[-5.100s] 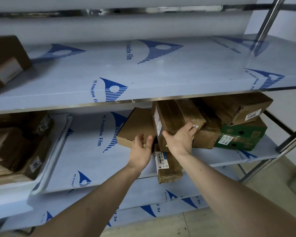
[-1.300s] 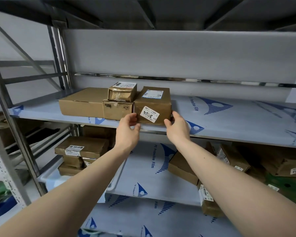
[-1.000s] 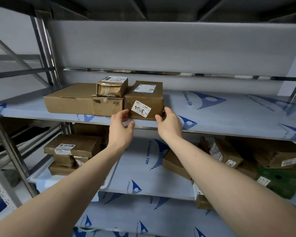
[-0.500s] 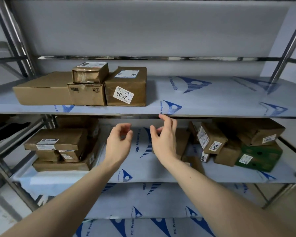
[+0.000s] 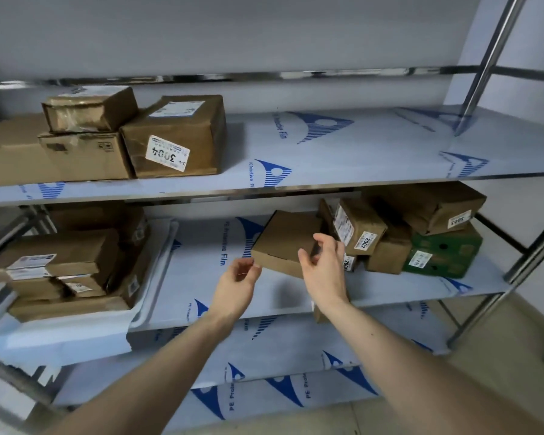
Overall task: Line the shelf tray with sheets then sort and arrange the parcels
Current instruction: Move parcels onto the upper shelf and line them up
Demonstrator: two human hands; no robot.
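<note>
Parcels (image 5: 173, 136), four on upper shelf (image 5: 343, 152); both hands' fingers (image 5: 305, 257) loosely curled, empty, near plain box (image 5: 280, 243).

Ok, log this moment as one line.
phase: reaching for next parcel | left hand: open, empty | right hand: open, near plain brown parcel | 3004 parcel: upper shelf
</note>
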